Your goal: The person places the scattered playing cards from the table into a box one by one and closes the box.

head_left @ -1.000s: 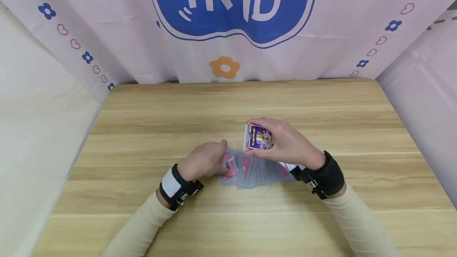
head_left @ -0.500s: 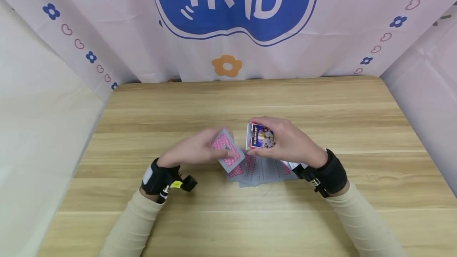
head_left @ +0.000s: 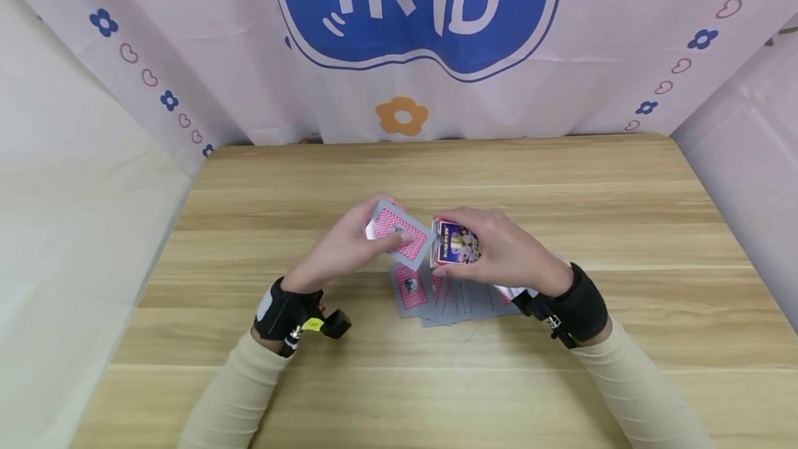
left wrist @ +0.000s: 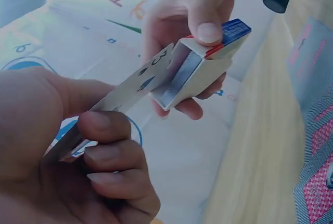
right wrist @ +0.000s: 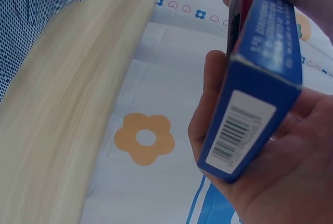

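Note:
My left hand (head_left: 343, 248) pinches a playing card (head_left: 391, 222) with a pink patterned back, thumb on top. Its face shows a 3 of spades in the left wrist view, where the card (left wrist: 148, 78) has its far end at the mouth of a card box (left wrist: 218, 60). Whether more than one card is held, I cannot tell. In my right hand (head_left: 517, 251) is that small blue, red and white card box (head_left: 459, 244), gripped by its sides, its uncovered end towards the left hand. Cards (left wrist: 184, 73) show inside it. The right wrist view shows the box's barcode end (right wrist: 239, 130).
Beneath both hands, a row of overlapping playing cards (head_left: 461, 300) lies back up on the wooden table (head_left: 399, 393). The right wrist partly covers its right end. A printed cloth (head_left: 349, 106) hangs behind the table's far edge.
My left hand has picked up a card from the left end of the row and brought it up to the box's mouth. My right hand has stayed nearly still with the box.

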Demonstrator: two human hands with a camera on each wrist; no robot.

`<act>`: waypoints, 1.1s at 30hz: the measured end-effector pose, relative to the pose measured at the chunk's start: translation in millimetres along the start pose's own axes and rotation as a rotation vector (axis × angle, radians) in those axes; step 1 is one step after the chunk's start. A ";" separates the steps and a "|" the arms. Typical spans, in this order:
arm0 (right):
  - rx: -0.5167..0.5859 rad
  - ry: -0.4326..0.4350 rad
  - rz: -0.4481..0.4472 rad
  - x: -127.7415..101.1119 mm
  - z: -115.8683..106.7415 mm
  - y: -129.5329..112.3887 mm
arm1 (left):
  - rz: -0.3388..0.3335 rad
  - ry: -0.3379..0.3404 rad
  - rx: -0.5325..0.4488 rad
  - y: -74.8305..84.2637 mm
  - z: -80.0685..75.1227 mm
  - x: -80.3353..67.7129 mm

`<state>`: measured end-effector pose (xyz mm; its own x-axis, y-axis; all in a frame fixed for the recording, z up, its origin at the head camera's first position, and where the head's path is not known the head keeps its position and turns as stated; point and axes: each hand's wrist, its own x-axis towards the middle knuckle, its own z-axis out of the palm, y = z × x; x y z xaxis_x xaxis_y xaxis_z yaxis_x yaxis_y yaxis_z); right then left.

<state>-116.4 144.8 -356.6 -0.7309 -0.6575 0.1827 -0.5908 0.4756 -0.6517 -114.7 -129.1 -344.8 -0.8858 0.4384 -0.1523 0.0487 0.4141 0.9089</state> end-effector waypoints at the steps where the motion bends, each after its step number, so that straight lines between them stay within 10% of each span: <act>1: -0.001 -0.001 -0.001 0.0 0.2 0.0 | 0.004 0.012 -0.004 -0.1 1.3 0.5; 18: -0.002 0.044 0.004 2.5 1.3 -4.1 | 0.044 0.214 -0.103 0.6 42.7 2.3; 23: -0.016 0.054 -0.002 1.3 4.0 -4.3 | 0.049 0.174 -0.101 -0.2 56.9 3.5; 33: -0.014 0.070 0.058 -3.0 -7.1 -1.3 | -0.008 0.181 -0.157 0.4 36.4 3.6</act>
<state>-115.8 150.3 -351.1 -0.7861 -0.5862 0.1960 -0.5509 0.5207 -0.6522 -101.1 -98.4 -359.1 -0.9549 0.2795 -0.0999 -0.0179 0.2819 0.9593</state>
